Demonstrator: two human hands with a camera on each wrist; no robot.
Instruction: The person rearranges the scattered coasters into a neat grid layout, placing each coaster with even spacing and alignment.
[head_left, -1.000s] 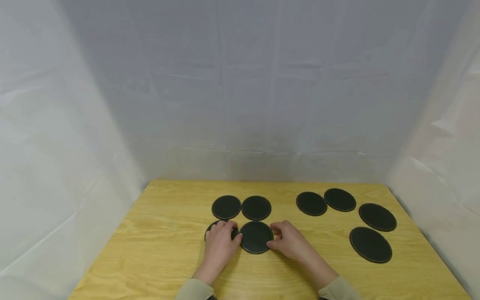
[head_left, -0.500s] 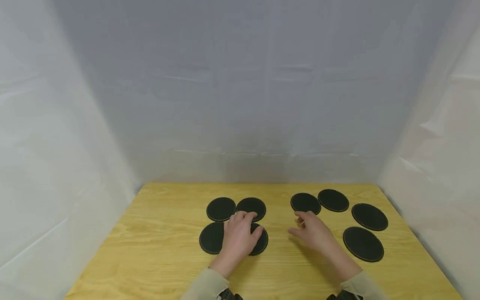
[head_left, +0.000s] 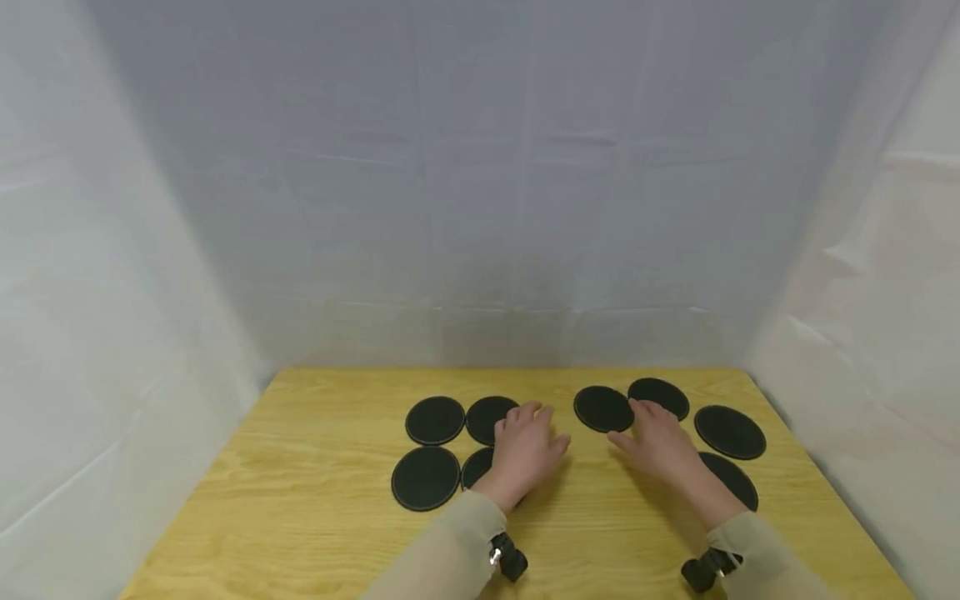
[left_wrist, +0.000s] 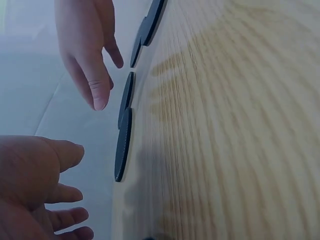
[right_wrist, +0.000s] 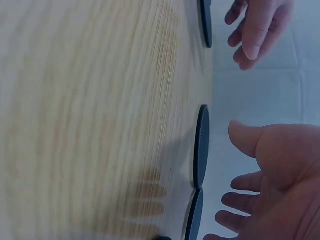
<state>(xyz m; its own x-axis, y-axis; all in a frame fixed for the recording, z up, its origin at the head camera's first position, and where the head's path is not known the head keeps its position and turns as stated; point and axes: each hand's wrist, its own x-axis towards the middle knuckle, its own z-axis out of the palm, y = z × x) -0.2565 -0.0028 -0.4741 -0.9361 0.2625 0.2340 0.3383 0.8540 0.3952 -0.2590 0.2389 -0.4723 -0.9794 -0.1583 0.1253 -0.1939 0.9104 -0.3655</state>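
Flat round black coasters with a thin stitched edge lie on the wooden table. In the head view my left hand (head_left: pixel 522 450) hovers with loosely spread fingers above the right side of a two-by-two group, partly covering its back right coaster (head_left: pixel 486 417) and front right coaster (head_left: pixel 476 468). The left pair, a back coaster (head_left: pixel 435 420) and a front coaster (head_left: pixel 425 479), shows fully. My right hand (head_left: pixel 662 442) is held above the table, fingers extended beside a coaster (head_left: pixel 602 408) and partly covering the one behind (head_left: pixel 662 397). Both wrist views show the hands raised, holding nothing.
Farther right lie two more coasters, one towards the back (head_left: pixel 730 432) and one nearer (head_left: pixel 735 479), partly behind the right forearm. White sheeting (head_left: pixel 480 208) encloses the back and sides of the wooden table (head_left: pixel 300 500).
Both hands have moved right, away from the front right coaster they were touching. The left hand crossed over the group; the right hand reached the right-hand coasters. The view shifted slightly.
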